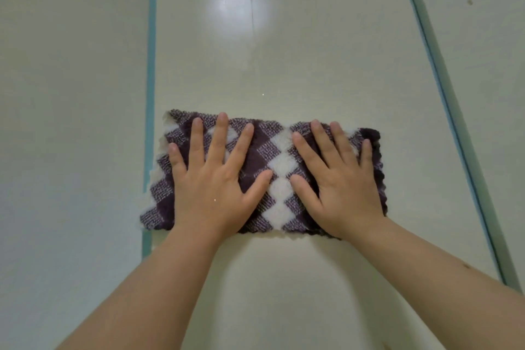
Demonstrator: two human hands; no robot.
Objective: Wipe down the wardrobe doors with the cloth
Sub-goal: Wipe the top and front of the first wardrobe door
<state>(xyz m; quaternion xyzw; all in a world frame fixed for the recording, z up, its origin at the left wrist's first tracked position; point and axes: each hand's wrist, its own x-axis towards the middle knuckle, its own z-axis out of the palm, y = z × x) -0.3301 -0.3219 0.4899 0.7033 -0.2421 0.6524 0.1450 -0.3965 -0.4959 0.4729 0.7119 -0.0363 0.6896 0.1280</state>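
Note:
A purple and white checked cloth (279,167), folded into a wide rectangle, lies flat against the pale cream wardrobe door (284,51). My left hand (213,176) presses on the cloth's left half with fingers spread. My right hand (335,176) presses flat on its right half, fingers also spread. Both palms hold the cloth against the door; neither hand curls around it. The cloth's left edge reaches the teal strip (150,65) at the door's left side.
Another pale door panel (71,122) lies left of the teal strip. A second teal strip (443,79) runs down the right side, with a further panel (488,37) beyond it that bears a small dark mark. A light reflection (233,6) shows high on the middle door.

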